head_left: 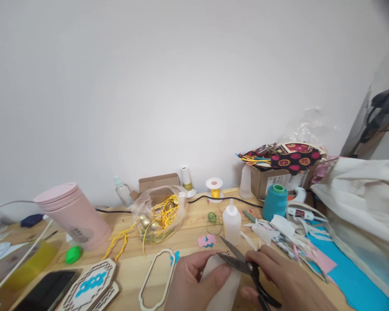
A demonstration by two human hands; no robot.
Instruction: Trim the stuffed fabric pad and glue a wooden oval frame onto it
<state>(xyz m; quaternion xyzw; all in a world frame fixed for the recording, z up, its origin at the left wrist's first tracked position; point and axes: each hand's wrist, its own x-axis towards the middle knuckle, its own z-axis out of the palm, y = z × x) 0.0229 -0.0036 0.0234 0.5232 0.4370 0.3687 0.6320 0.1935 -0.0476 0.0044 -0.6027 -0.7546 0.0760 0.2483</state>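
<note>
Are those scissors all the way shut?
No, the scissors in the right hand are open in a V, with a clear gap between their two tips.

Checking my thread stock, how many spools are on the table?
3: a teal spool right of the squeeze bottle, a yellow spool near the wall, and a white-gold spool left of that. Others may be hidden.

scissors [253, 271]: black | sheet [229, 288]: white | tumbler [76, 218]: pink | cloth [293, 162]: dark, pink-spotted
</note>
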